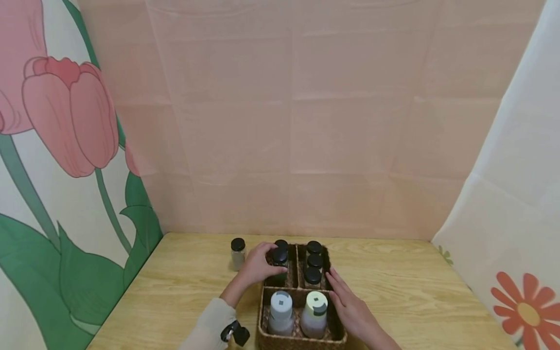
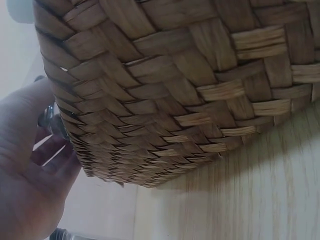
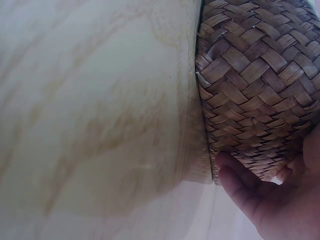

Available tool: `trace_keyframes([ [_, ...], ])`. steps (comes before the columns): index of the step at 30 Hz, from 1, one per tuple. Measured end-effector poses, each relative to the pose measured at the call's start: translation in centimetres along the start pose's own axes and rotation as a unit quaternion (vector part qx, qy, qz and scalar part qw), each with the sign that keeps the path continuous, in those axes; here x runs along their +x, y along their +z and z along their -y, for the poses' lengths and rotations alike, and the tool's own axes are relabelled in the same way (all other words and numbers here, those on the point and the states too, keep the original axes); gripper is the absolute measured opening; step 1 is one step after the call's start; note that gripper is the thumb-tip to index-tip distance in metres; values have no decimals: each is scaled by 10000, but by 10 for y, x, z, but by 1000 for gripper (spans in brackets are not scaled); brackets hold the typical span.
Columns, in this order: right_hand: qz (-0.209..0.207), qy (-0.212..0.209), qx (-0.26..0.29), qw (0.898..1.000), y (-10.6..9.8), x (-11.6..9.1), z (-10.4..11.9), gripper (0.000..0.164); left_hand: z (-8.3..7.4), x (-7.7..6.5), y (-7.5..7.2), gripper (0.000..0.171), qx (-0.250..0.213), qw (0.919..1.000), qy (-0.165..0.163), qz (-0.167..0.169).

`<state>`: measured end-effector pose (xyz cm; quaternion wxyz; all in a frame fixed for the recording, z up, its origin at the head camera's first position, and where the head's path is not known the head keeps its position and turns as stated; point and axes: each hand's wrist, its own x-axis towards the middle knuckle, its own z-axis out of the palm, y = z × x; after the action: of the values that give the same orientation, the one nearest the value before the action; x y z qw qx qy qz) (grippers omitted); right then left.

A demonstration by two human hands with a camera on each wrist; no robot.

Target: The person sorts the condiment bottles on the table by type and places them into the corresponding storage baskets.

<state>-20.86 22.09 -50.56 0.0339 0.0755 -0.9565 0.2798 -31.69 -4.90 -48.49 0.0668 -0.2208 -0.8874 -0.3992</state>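
Observation:
My left hand [image 1: 257, 265] reaches over the left rim of a brown woven basket [image 1: 302, 344] and pinches a black-capped jar [image 1: 280, 255] between thumb and fingers, in the rear left compartment. Another jar [image 1: 281, 243] is just behind it. Along the basket's right side lies my right hand [image 1: 352, 308], its fingers extended against the woven wall [image 3: 260, 90]. In the left wrist view the basket side [image 2: 165, 90] hides most of the held jar.
Several black-capped jars [image 1: 313, 276] line the rear right compartment. In the front one stand a white-capped bottle [image 1: 281, 316] and a bottle with a pale yellow cap [image 1: 314, 318]. A lone black-capped jar [image 1: 238, 255] stands on the wooden table [image 1: 402, 277], left of the basket.

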Motion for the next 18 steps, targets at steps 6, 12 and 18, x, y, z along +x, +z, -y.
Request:
trace_keyframes([
  [6, -44, -53, -35, 10000, -1, 1, 1, 55, 1, 2, 1, 69, 151, 9998, 8, 112],
  [12, -21, -79, -17, 10000, -1, 0, 1, 54, 3, 1, 2, 73, 175, 9998, 24, 122],
  [18, -7, -53, -26, 10000, 0, 0, 1, 55, 4, 1, 4, 72, 193, 9997, 37, 110],
])
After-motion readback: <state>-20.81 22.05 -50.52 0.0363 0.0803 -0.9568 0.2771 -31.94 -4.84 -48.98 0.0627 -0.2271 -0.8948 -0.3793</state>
